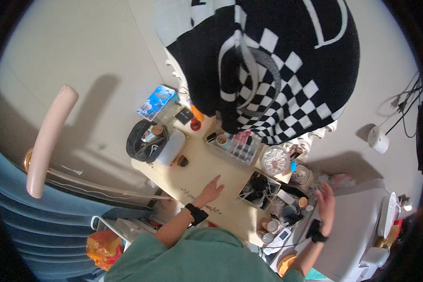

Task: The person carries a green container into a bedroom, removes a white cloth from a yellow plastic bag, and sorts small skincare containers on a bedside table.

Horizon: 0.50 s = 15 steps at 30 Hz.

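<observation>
My left hand [210, 192] is over the cream tabletop [202, 174], holding nothing, with its index finger stretched out. A dark band circles that wrist. To the right, my right hand [326, 203] is raised beside the crowded edge of the table, its fingers apart and nothing plainly in them. It is nearest to a lidded jar [302, 174] and a crumpled clear plastic piece [325, 179]. Between my hands stands a divided box [258, 189] of dark items. Behind it is a clear organizer [239, 149] of small cosmetics.
A black-and-white checkered cloth [286, 84] drapes over the table's back. A black pouch [143, 141] and blue box [156, 102] stand at the left. A round tub [275, 160], small jars [269, 224] and a white remote [277, 240] crowd the right. A white appliance [352, 225] is beyond.
</observation>
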{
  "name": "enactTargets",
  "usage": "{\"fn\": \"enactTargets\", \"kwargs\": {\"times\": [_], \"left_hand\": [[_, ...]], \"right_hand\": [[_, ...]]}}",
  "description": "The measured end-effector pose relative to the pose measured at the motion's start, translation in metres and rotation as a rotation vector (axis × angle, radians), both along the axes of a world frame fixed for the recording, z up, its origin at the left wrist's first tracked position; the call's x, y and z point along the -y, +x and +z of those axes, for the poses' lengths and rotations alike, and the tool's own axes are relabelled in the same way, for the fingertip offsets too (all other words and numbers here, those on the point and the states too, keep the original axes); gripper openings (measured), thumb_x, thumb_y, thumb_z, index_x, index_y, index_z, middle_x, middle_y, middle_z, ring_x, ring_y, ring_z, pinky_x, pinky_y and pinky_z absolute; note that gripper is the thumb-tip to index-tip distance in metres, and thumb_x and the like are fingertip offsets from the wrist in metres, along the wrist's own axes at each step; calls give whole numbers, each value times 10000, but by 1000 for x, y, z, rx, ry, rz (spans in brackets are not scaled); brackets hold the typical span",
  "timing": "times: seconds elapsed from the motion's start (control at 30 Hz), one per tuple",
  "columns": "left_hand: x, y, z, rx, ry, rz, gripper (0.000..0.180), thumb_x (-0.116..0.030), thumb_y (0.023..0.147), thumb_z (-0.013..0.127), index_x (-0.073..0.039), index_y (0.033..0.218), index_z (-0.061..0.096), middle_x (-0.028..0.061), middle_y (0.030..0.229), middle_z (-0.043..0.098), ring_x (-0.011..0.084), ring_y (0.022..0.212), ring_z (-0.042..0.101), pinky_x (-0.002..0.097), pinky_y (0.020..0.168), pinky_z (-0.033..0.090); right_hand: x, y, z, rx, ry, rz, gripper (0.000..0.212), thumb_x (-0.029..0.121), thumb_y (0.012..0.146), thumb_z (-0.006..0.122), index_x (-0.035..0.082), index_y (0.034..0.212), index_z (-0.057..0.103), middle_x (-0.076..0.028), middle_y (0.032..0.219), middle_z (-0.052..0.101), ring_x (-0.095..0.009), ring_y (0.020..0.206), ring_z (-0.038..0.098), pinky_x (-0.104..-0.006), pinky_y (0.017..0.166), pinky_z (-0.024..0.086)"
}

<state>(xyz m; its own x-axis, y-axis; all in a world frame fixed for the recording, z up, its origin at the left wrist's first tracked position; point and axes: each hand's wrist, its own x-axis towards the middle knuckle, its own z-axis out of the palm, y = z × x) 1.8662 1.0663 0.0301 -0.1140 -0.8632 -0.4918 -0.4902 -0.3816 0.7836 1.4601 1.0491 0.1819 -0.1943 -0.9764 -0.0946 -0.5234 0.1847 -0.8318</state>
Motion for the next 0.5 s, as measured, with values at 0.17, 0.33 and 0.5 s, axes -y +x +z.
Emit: {"fn": "enactTargets", "kwargs": {"times": [0.17,0.33,0.5], "left_hand": [[-23,98,-55,361,-437,191,512,-163,850,516,-5,1298,328,232,1340,346,394,1212,357,438,986,325],[-8,170,-43,758,-614,268,498,-111,801,523,-15,1264,364,219,1327,351,400,1195,357,482,975,304],[12,213,-49,865,-649,106,650,-100,731,565,-34,1324,306,192,1308,378,367,1166,393,462,959,322]], "right_hand": [[-98,5,73,-53,-168,-141,376,109,901,497,-30,1244,435,-161,1174,527,-219,1069,508,-319,931,387],[-147,75,95,-187,-274,-286,338,177,916,489,-26,1186,489,-122,1010,564,-188,911,538,-304,839,431],[-116,211,84,49,-184,-157,199,14,855,496,-29,1040,556,-111,962,593,-169,869,565,-289,788,451]]}}
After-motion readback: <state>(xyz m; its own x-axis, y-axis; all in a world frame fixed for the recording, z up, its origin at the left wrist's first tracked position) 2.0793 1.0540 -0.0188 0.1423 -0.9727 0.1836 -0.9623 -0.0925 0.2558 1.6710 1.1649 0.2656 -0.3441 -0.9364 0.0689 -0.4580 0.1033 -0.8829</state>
